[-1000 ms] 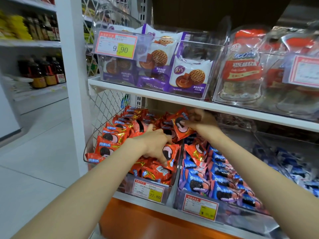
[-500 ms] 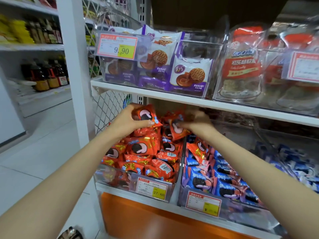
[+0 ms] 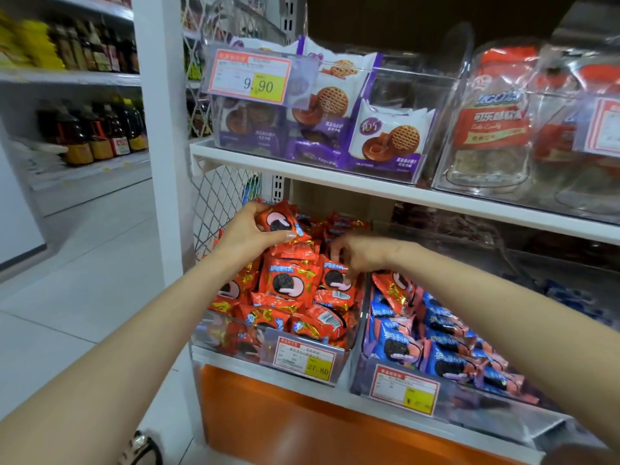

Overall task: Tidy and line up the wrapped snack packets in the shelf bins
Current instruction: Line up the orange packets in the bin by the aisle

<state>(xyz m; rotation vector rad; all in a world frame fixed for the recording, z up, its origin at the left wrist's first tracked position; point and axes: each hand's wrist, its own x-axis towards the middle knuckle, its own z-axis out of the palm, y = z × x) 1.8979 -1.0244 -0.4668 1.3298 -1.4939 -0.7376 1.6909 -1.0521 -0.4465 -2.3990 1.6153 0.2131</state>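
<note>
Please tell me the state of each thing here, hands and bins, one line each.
left hand: grips the lifted packet, above the pile.
right hand: fingers curled on a pile packet.
orange bin: heaped with orange packets.
blue bin: holds blue packets, one orange stray packet among them.

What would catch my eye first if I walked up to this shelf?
The heap of bright orange packets in the lower left bin, where the left hand grips one raised packet and the right hand reaches in. Blue packets lie in the next bin, and a 9.90 price tag hangs above.
</note>
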